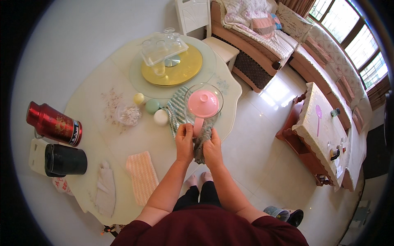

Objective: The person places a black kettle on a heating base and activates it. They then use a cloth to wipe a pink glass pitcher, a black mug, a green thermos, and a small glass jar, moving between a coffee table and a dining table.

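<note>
A glass pitcher (221, 103) with a pink lid (203, 103) and a pink handle (198, 125) is in front of me, near the table's right edge. Its handle points towards me. My left hand (184, 143) is closed around the lower part of the handle. In my right hand (213, 149) is a bunched grey cloth (202, 143), pressed against the pitcher's near side; it hangs down between both hands. A green-and-white striped knit cloth (176, 107) lies partly under the pitcher.
On the table (114, 163) are green (152, 106), white (161, 117) and yellow (138, 98) round objects, an orange cloth (142, 176) and a pale cloth (105, 190). A red thermos (55, 123) and black container (66, 159) stand left. Behind, glasses and a tray (157, 55) occupy a gold turntable (187, 69).
</note>
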`<state>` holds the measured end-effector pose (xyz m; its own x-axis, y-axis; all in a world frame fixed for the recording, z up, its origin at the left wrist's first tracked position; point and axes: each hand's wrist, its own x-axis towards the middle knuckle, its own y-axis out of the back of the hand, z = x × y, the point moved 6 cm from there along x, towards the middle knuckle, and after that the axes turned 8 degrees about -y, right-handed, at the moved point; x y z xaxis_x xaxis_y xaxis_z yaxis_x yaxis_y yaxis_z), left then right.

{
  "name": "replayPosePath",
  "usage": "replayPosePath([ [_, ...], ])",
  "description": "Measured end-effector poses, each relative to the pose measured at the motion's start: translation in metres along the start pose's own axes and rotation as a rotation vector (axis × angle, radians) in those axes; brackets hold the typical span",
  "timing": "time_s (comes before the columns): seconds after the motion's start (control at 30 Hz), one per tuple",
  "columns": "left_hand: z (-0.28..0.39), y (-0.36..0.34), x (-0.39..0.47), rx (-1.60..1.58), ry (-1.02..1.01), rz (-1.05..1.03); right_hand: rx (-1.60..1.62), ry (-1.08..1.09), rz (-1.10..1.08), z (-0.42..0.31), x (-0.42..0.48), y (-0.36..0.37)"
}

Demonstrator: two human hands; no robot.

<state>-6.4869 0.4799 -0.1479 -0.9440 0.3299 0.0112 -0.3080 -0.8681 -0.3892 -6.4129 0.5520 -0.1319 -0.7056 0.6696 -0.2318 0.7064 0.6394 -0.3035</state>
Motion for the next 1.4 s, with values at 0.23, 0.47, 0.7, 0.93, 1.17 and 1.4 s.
replayPosePath([
  [0.23, -0.005, 0.007, 0.001, 0.068, -0.064, -0.045, -0.419, 0.291, 0.129, 0.014, 0.004, -0.017],
  [0.47, -0.011, 0.014, 0.004, -0.051, 0.023, -0.098, -0.521, 0.346, 0.046, 0.013, 0.002, -0.011],
  [0.7, -0.011, 0.014, 0.008, 0.009, -0.040, -0.071, -0.499, 0.009, 0.141, -0.015, 0.035, -0.013],
  [0.93, -0.014, 0.020, 0.006, 0.196, -0.187, -0.135, -0.079, 0.034, -0.064, 0.016, 0.026, -0.012],
  [1.17, -0.020, 0.023, 0.004, 0.070, -0.086, -0.190, -0.317, 0.253, -0.187, 0.057, 0.015, -0.008],
  [1.4, -0.038, 0.060, 0.000, 0.353, -0.121, 0.096, -1.150, 0.590, 0.063, 0.016, -0.012, -0.011],
])
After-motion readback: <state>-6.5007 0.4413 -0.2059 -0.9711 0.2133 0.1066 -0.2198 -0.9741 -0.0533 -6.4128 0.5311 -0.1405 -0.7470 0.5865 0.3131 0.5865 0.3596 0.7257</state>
